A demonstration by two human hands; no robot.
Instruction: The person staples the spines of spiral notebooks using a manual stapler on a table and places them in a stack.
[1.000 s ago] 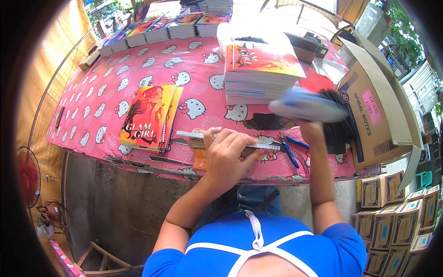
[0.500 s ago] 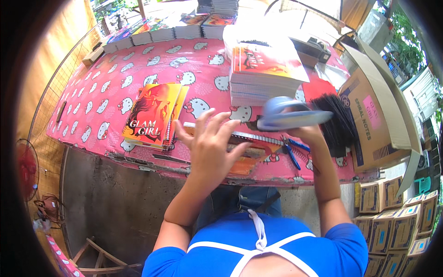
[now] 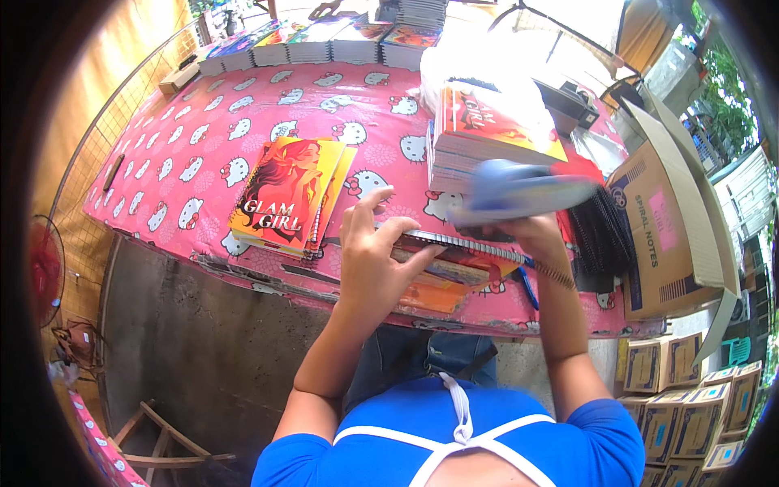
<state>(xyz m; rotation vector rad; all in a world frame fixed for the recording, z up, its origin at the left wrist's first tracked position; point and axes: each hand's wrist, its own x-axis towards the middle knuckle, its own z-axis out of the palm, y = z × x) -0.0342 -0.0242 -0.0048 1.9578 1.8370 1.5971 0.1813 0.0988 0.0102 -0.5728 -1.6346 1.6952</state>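
Note:
My left hand (image 3: 372, 256) grips the left end of a notebook (image 3: 442, 238), thumb on the near side and fingers on the far side. Its spine faces up, and a spiral coil (image 3: 555, 276) sticks out past the right end over my right wrist. My right hand (image 3: 537, 235) is closed on a blue-grey, slipper-shaped thing (image 3: 523, 193), smeared by motion, above the coil end. Blue-handled pliers (image 3: 528, 289) lie beside my right forearm, partly hidden. An orange piece (image 3: 430, 296) lies below the notebook at the table's near edge.
A few orange-covered notebooks (image 3: 284, 195) lie at left on the pink table (image 3: 195, 154). A tall notebook stack (image 3: 487, 146) stands beyond my hands. Black coils (image 3: 600, 235) and an open carton (image 3: 669, 227) are at right. More stacks (image 3: 308, 45) line the far edge.
My left hand has closed on the notebook, which is raised with its spine up. The coil end now shows past its right side. The blurred blue-grey thing stays in my right hand.

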